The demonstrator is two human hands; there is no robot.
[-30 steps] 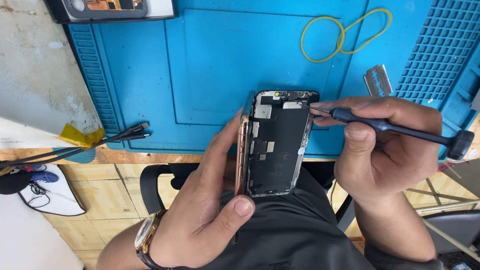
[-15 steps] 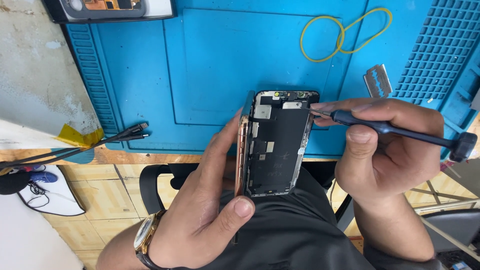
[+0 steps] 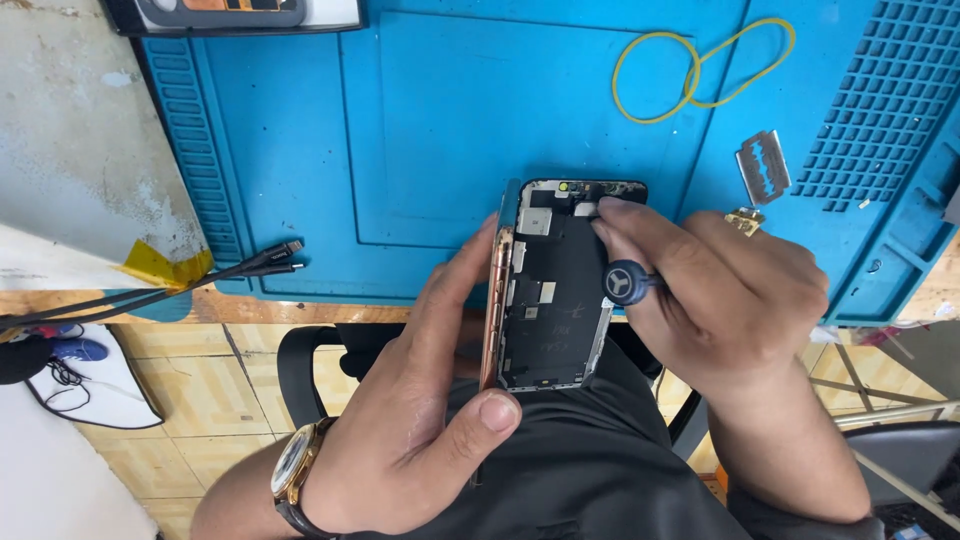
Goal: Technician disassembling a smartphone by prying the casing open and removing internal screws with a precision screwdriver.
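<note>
Head view: I see the left hand (image 3: 420, 420) gripping an opened smartphone (image 3: 555, 285), gold frame edge toward the palm, thumb under the bottom corner, fingers behind it and hidden. The phone sits over the near edge of the blue repair mat (image 3: 450, 130), above my lap, internals facing up. The right hand (image 3: 720, 300) is clenched around a screwdriver (image 3: 628, 283); only its round dark cap shows, the shaft and tip are hidden under my fingers, near the phone's top right corner. I can't tell whether the tip touches a screw. Open mat room lies ahead and left of the phone. Right of it: a razor blade (image 3: 764, 166) just beyond my knuckles, a yellow rubber band (image 3: 690, 65) farther up. Two cable ends (image 3: 270, 258) lie at the mat's left edge. A device (image 3: 220, 12) at the top is cut off by the frame. Wristwatch (image 3: 297, 470) on the left wrist.
</note>
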